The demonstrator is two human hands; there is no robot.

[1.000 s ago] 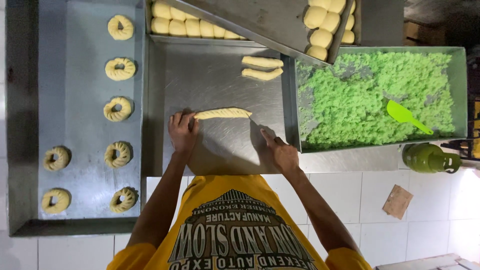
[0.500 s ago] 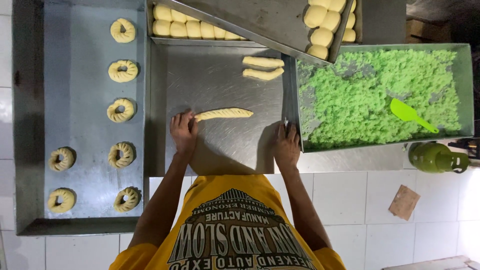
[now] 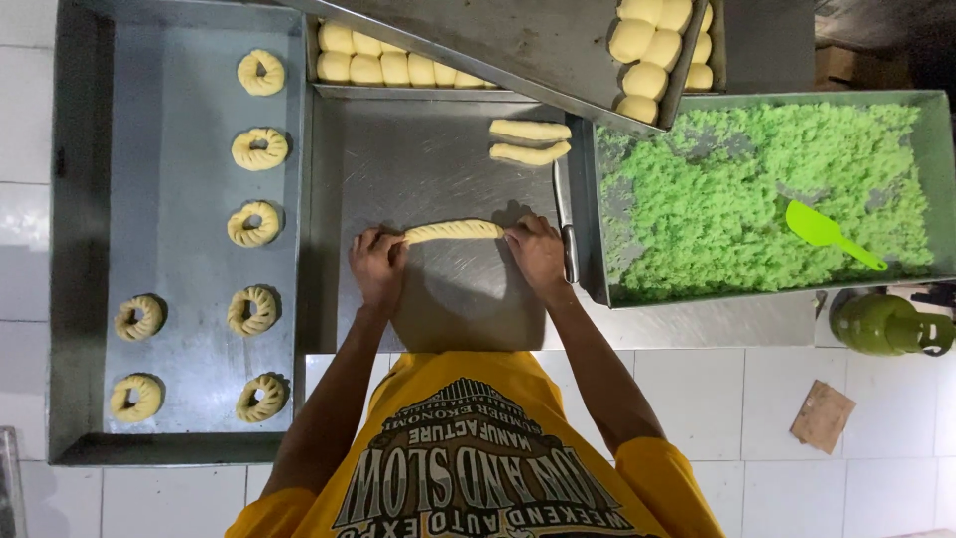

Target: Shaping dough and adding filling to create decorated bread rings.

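Both grips are pinching the twisted dough rope [image 3: 453, 231]: left hand [image 3: 378, 267] clamped on one end, right hand [image 3: 538, 254] clamped on the other, a scraper [image 3: 568, 231] lying just beside the right grip.

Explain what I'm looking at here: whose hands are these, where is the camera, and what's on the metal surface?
No machine here: a person's bare hands, filmed from a camera on their own head, looking down. The left hand and right hand each hold one end of a dough rope on a steel worktop. Left is a tray of dough rings; right, a tray of green crumbs with a green spatula.
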